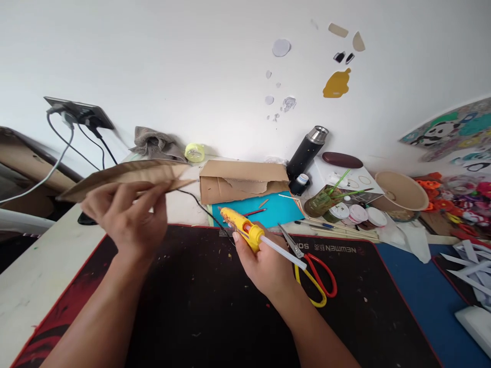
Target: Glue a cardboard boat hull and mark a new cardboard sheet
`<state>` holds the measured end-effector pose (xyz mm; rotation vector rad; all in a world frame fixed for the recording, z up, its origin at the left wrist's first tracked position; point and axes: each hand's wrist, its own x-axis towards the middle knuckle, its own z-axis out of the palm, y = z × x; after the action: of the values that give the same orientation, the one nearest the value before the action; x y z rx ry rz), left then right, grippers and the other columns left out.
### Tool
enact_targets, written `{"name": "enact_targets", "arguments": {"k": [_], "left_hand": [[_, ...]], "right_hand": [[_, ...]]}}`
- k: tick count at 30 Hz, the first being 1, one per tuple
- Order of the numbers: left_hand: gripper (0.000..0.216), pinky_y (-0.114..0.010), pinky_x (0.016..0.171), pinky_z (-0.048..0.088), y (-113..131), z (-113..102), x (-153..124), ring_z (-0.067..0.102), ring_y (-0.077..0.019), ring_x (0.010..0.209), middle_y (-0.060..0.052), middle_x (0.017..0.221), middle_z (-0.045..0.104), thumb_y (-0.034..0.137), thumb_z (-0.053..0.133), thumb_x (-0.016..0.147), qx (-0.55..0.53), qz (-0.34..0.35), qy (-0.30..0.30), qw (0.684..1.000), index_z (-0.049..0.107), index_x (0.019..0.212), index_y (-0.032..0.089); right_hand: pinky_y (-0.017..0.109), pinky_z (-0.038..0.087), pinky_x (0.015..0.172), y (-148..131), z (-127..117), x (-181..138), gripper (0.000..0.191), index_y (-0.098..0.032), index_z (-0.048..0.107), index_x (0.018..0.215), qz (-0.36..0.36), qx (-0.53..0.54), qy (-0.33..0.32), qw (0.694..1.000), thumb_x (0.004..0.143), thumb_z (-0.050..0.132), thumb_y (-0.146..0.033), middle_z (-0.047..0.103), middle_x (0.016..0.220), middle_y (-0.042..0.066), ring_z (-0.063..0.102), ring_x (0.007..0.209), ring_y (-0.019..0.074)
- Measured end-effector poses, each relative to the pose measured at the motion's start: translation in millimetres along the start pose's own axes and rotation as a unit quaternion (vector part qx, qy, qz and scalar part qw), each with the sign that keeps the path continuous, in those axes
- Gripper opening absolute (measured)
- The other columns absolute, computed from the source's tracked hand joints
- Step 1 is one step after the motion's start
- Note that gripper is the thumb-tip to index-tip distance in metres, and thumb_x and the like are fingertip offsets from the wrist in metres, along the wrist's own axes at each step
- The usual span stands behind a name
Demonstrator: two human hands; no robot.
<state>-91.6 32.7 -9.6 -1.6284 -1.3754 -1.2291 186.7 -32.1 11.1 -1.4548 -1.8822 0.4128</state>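
My left hand (128, 217) is closed on a bent piece of brown cardboard (115, 176), raised over the left side of the desk. The fingers pinch its lower edge near a pointed flap. In my right hand (268, 263) is a yellow hot glue gun (241, 225), its nozzle pointing up and to the left. A translucent glue stick (284, 250) juts out of its back end. The nozzle and the cardboard are apart. Scissors (312, 273) with one red and one yellow handle lie just right of my right hand, on the black desk mat (192, 312).
A cardboard box (245, 181) stands behind the glue gun, beside a black thermos (307, 151). Paint jars (356, 214), brushes and a beige bowl (402, 189) are at the right. A grey cloth (157, 143) and yellow tape roll (195, 152) sit by the wall; cords hang from the outlet (79, 112).
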Motion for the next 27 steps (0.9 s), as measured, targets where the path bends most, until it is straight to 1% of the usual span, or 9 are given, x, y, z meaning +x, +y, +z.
{"name": "enact_targets", "arguments": {"k": [1,4,8,11,14,18,21,25,27], "left_hand": [[0.026,-0.053,0.092,0.042,-7,1,1,0.059,-0.0305,0.102,-0.003,0.096,0.081,0.02,0.086,0.089,0.004,-0.017,0.03,0.999,0.086,0.111,0.034],[0.025,-0.051,0.091,0.046,-16,1,1,0.058,-0.0293,0.099,-0.004,0.095,0.079,0.023,0.085,0.091,-0.007,-0.024,0.038,0.999,0.087,0.114,0.034],[0.024,-0.045,0.087,0.051,-3,-6,2,0.06,-0.0252,0.091,-0.004,0.096,0.077,0.021,0.08,0.095,-0.038,-0.012,-0.012,0.999,0.086,0.117,0.029],[0.022,-0.043,0.086,0.054,11,-9,4,0.064,-0.0249,0.09,-0.006,0.098,0.076,0.021,0.076,0.098,-0.043,-0.026,-0.026,0.998,0.084,0.118,0.023],[0.02,-0.043,0.084,0.054,19,-12,8,0.065,-0.0252,0.088,-0.007,0.095,0.075,0.021,0.073,0.1,-0.049,-0.043,-0.022,0.998,0.084,0.117,0.021],[0.022,-0.04,0.082,0.053,27,-19,13,0.066,-0.0232,0.086,-0.006,0.096,0.075,0.021,0.072,0.101,-0.074,-0.033,-0.023,0.996,0.084,0.12,0.023],[0.022,-0.036,0.081,0.054,36,-25,14,0.069,-0.0216,0.085,-0.005,0.094,0.075,0.023,0.071,0.103,-0.095,-0.047,-0.028,0.994,0.084,0.122,0.024],[0.025,-0.031,0.074,0.053,50,-29,12,0.074,-0.0209,0.086,-0.006,0.096,0.078,0.022,0.066,0.105,-0.101,-0.044,-0.066,0.992,0.083,0.123,0.025],[0.026,-0.031,0.069,0.051,54,-29,12,0.075,-0.0201,0.084,-0.006,0.097,0.08,0.021,0.066,0.105,-0.086,-0.014,-0.07,0.994,0.082,0.125,0.024]], "right_hand": [[0.03,0.049,0.06,1,1,0,0.036,-0.02,0.077,0.104,0.0,0.001,0.002,1.0,0.108,0.054,-0.048,0.078,0.075,0.006,0.074,0.065,0.0227],[0.03,0.042,0.056,4,4,1,0.039,-0.02,0.077,0.103,-0.001,-0.034,0.016,0.999,0.109,0.054,-0.05,0.075,0.069,0.004,0.069,0.057,0.0216],[0.03,0.036,0.057,7,12,1,0.037,-0.02,0.077,0.104,-0.033,-0.067,-0.001,0.997,0.108,0.056,-0.051,0.076,0.07,0.004,0.069,0.058,0.021],[0.029,0.038,0.062,5,19,-3,0.03,-0.022,0.076,0.106,-0.072,-0.06,-0.045,0.995,0.107,0.062,-0.049,0.079,0.08,0.004,0.072,0.068,0.0206],[0.029,0.045,0.07,0,27,-7,0.022,-0.023,0.075,0.118,-0.106,-0.059,-0.099,0.988,0.103,0.07,-0.039,0.082,0.097,0.005,0.076,0.084,0.0228],[0.034,0.052,0.082,0,38,-9,0.035,-0.023,0.074,0.135,-0.133,-0.107,-0.154,0.973,0.102,0.075,-0.034,0.079,0.107,0.008,0.074,0.098,0.0271],[0.039,0.055,0.092,4,43,-10,0.041,-0.023,0.074,0.141,-0.156,-0.119,-0.187,0.963,0.101,0.079,-0.033,0.076,0.109,0.01,0.071,0.106,0.0291],[0.046,0.056,0.105,7,42,-9,0.053,-0.021,0.074,0.142,-0.162,-0.064,-0.183,0.968,0.094,0.088,-0.039,0.074,0.121,0.013,0.069,0.117,0.032],[0.045,0.057,0.107,7,39,-6,0.044,-0.022,0.076,0.137,-0.143,0.007,-0.146,0.979,0.097,0.085,-0.038,0.076,0.122,0.012,0.07,0.119,0.0305]]}}
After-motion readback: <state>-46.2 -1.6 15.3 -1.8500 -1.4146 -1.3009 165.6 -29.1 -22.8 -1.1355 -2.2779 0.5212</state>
